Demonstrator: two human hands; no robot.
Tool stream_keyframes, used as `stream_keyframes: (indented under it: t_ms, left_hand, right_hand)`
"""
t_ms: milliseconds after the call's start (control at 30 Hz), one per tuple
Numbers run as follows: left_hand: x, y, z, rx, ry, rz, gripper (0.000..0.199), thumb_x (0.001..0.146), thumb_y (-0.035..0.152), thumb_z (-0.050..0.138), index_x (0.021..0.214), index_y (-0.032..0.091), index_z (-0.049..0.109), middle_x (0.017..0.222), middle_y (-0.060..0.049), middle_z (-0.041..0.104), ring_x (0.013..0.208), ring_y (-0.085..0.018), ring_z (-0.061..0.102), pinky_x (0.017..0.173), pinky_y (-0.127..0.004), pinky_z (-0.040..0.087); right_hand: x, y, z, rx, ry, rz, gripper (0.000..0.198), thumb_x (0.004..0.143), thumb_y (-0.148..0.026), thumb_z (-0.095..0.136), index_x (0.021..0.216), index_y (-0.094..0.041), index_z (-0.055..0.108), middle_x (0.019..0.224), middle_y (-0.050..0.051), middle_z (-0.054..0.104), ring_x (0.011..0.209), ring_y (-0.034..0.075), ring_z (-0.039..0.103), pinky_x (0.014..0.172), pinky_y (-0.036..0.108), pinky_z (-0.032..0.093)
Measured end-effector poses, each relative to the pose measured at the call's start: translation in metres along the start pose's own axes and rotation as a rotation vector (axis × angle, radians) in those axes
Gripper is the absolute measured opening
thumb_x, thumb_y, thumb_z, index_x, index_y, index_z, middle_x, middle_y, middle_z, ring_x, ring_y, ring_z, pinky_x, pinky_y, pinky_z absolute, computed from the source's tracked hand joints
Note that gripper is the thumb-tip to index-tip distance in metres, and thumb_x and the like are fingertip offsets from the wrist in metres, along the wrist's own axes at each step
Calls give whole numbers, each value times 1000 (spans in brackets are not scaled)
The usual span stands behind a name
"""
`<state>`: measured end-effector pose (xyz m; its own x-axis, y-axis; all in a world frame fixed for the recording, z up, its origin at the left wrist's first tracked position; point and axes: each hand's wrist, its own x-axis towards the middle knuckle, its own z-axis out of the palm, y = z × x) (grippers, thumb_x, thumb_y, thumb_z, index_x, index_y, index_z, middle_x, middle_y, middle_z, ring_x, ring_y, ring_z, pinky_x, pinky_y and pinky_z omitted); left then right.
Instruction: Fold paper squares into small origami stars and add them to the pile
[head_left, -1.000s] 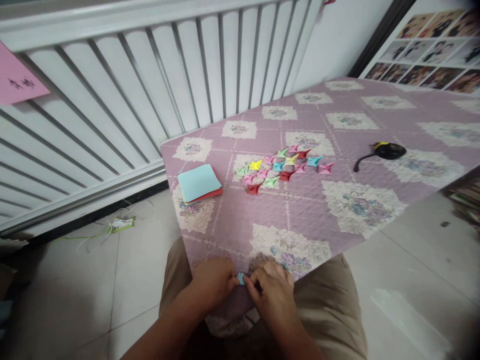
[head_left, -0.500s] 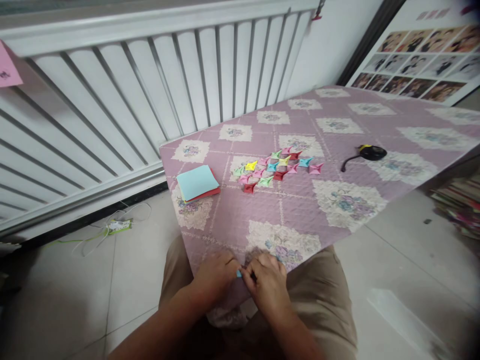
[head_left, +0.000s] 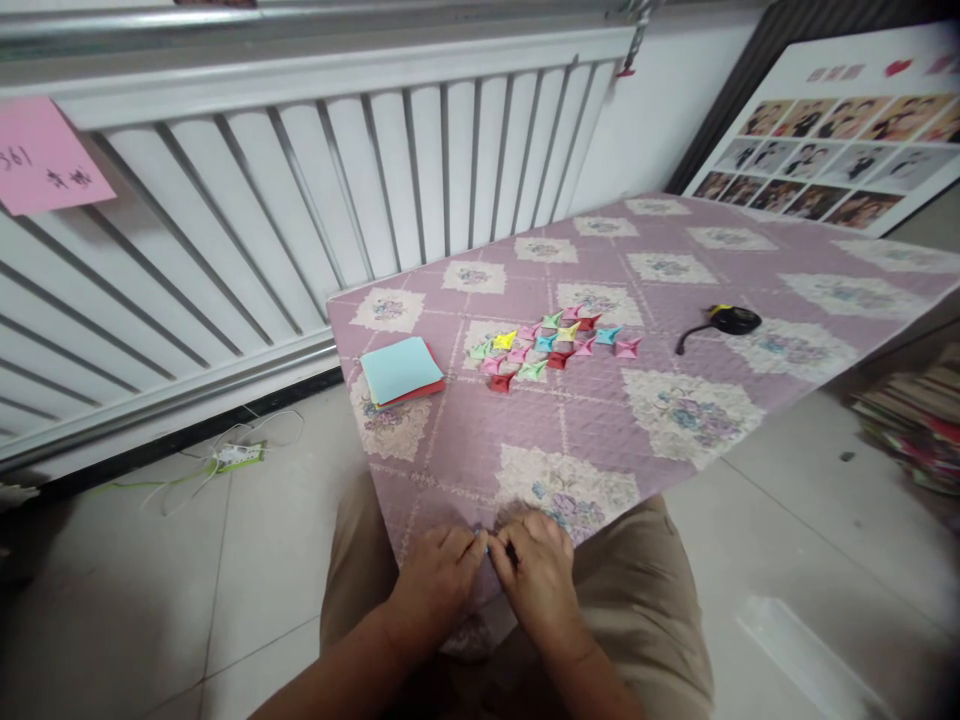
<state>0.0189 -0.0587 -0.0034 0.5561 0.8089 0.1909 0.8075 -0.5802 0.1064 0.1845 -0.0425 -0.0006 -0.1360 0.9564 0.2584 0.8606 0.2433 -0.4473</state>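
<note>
At the table's near edge, my left hand (head_left: 442, 568) and my right hand (head_left: 535, 562) meet, fingertips pinched together. Between them shows a sliver of a small piece of blue paper (head_left: 486, 541); most of it is hidden behind the fingers. Beyond them, several small folded paper shapes (head_left: 545, 343) with pointed corners, in red, pink, green, yellow and blue, lie grouped mid-table. To the left rests a stack of square paper (head_left: 403, 369), light blue on top with red and yellow sheets beneath.
A purple floral tablecloth (head_left: 465, 440) covers the table. Farther right lies a black and yellow object with a short strap (head_left: 733, 319). Behind stand a white radiator (head_left: 420, 170) and a photo board (head_left: 810, 160). A power strip (head_left: 237, 456) with cables is on the floor.
My left fingers have shifted right over the blue paper, so less of it shows. The view has tilted up a little, bringing more of the pink note into sight.
</note>
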Motion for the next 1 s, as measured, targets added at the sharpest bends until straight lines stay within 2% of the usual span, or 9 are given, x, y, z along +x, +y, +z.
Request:
stream_keyframes:
  t_ms: [200,367,467,567,667,867,1000]
  left_hand:
    - [-11,4,-6,4,-110,9,46,92,29,46,136,16,41,126,-12,54,106,-26,51,87,-40,40]
    - [-9,10,-13,48,-176,-19,44,93,31,43,134,17,45,128,-11,53,105,-26,49,85,-41,38]
    - [-6,12,-16,68,-203,-20,41,93,29,41,132,17,47,127,-11,53,103,-26,50,83,-41,38]
    - [-5,12,-16,73,-201,-23,41,94,30,41,132,17,46,128,-11,53,105,-26,49,83,-41,38]
    - [-7,9,-15,53,-204,-19,42,94,32,41,133,18,44,129,-10,52,106,-25,49,84,-40,39]
    - [-17,3,-14,23,-149,-17,45,95,33,39,137,18,40,132,-9,51,110,-24,48,91,-38,36]
    - [-22,3,-17,67,-128,-34,42,96,33,39,135,18,45,132,-7,53,112,-25,47,95,-39,33]
  right_hand:
    - [-1,0,0,45,8,14,13,85,-32,57,76,-23,55,76,1,56,82,22,49,81,37,32]
    - [-1,3,-1,43,4,2,15,88,-31,52,76,-23,57,78,2,59,84,22,51,82,38,33]
    - [-4,8,-3,56,42,-79,18,91,-29,45,85,-25,62,84,2,63,87,21,53,85,37,33]
    - [-13,12,-3,25,102,-212,24,93,-26,40,103,-25,62,95,2,67,93,20,56,92,38,31]
    - [-23,11,2,6,122,-310,28,94,-24,39,112,-26,61,101,2,68,99,19,56,100,39,25]
    - [-33,13,12,19,102,-305,29,94,-31,44,117,-26,61,105,3,69,104,20,55,105,41,22]
    - [-35,21,13,9,75,-339,34,92,-39,49,122,-27,58,109,3,68,106,21,55,106,41,19]
